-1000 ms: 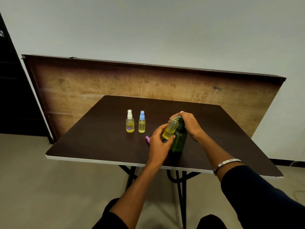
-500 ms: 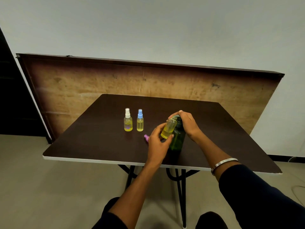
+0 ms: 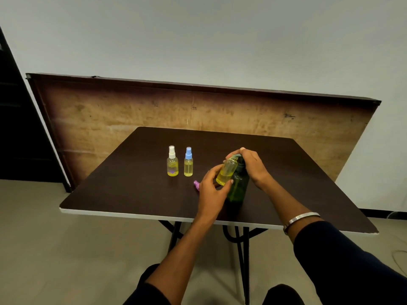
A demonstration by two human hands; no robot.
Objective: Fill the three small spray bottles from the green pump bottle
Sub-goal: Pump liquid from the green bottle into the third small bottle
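- Two hands meet over the surface [image 3: 132,194]: the left hand [image 3: 212,192] pinches an uncapped spray bottle [image 3: 226,172], tilted against the green pump bottle [image 3: 237,188].
- Right hand [image 3: 253,166] curls over the pump head, hiding it.
- Left of both hands: white-capped bottle [image 3: 172,161], blue-capped bottle [image 3: 188,162]; pink cap [image 3: 196,185] half hidden.

On the table [image 3: 132,194], two capped bottles [image 3: 172,161] stand left of my pump bottle [image 3: 237,188]; a cap [image 3: 196,185] lies between
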